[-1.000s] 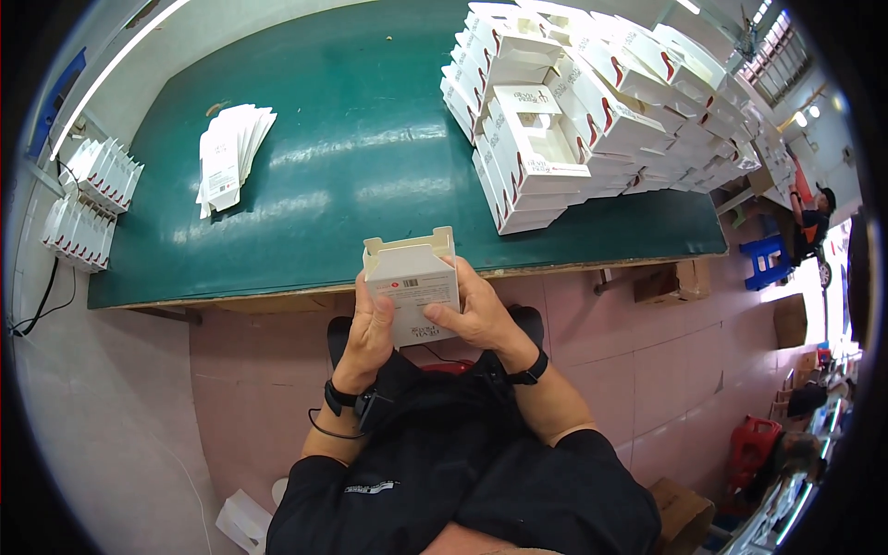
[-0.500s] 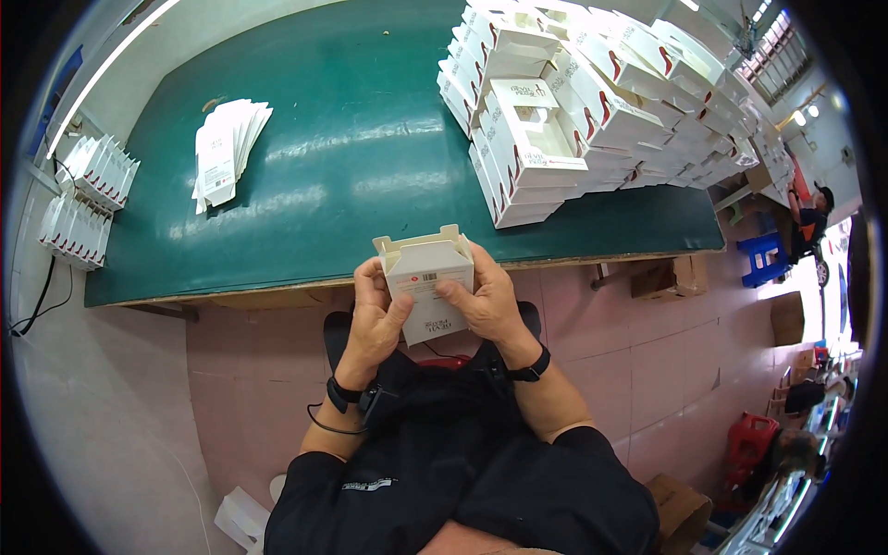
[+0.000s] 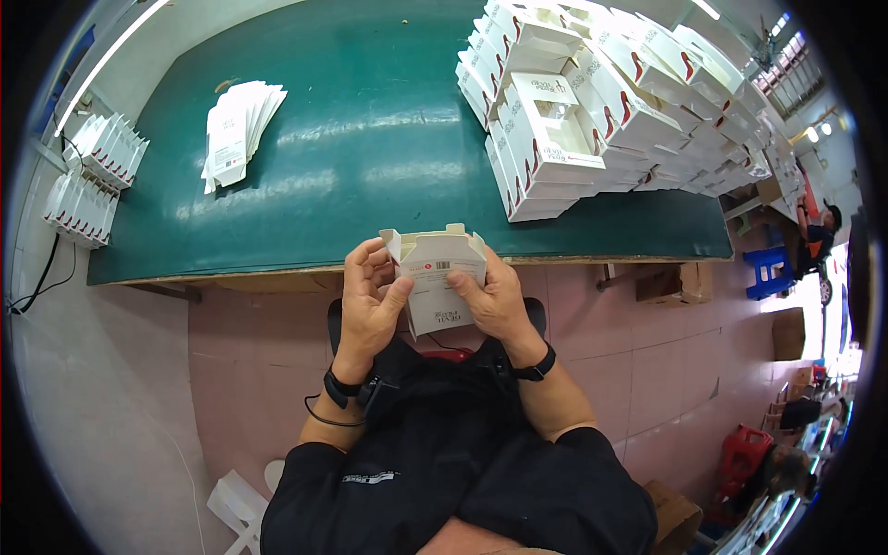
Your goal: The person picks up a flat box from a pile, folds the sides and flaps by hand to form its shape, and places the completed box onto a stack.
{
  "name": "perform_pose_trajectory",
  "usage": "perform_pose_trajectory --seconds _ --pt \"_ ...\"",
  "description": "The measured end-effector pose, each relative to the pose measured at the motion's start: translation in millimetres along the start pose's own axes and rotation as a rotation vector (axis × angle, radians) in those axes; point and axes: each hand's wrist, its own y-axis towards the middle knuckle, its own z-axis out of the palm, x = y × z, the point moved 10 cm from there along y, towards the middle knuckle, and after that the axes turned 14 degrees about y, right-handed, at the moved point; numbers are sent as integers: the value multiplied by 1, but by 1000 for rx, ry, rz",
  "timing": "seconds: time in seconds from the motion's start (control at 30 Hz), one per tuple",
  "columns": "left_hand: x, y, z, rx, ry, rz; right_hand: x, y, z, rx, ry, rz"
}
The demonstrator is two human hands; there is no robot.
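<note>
A small white carton (image 3: 437,282) with open top flaps is held upright between both hands, just in front of the near edge of the green table (image 3: 370,157). My left hand (image 3: 368,301) grips its left side with the thumb on the front face. My right hand (image 3: 490,296) grips its right side, thumb across the front. Both wrists wear dark bands.
A big heap of folded white cartons with red marks (image 3: 592,102) fills the table's far right. A fanned stack of flat white blanks (image 3: 236,129) lies far left. More white packs (image 3: 92,176) sit off the table's left end. Blue stool (image 3: 763,268) and boxes stand on the right floor.
The carton has come down and nearer to my body, off the table edge. My fingers have shifted on its sides and the top flaps now stand open.
</note>
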Motion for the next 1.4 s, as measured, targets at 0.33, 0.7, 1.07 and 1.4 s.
perform_pose_trajectory --seconds 0.33,0.7,1.07,1.4 --pt "-6 -4 -1 -46 41 -5 -1 -1 3 16 1 12" --pt "-2 -7 -2 111 -55 -11 9 0 -5 27 171 -70" --pt "8 -4 6 254 -58 -85 24 2 -9 83 209 -136" --pt "15 -6 0 209 -149 -8 14 2 -8 78 343 -69"
